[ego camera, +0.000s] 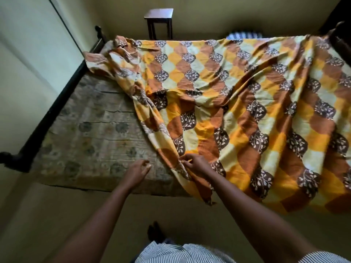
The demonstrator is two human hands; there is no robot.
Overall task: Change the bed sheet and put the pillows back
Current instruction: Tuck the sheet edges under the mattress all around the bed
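An orange, yellow and brown patterned bed sheet (237, 103) lies rumpled over the right and far parts of the bed, its near edge hanging over the side. The bare mattress (89, 133), faded with a flower print, shows on the left. My right hand (195, 163) pinches a bunched fold of the sheet at the near edge of the bed. My left hand (135, 172) hovers over the mattress just left of that fold, fingers loosely spread and holding nothing. No pillows are in view.
A dark wooden bed frame (55, 105) runs along the left, close to the wall. A small dark stool (159, 21) stands beyond the far side of the bed. A striped cloth (245, 35) peeks out behind the far edge. Bare floor lies under me.
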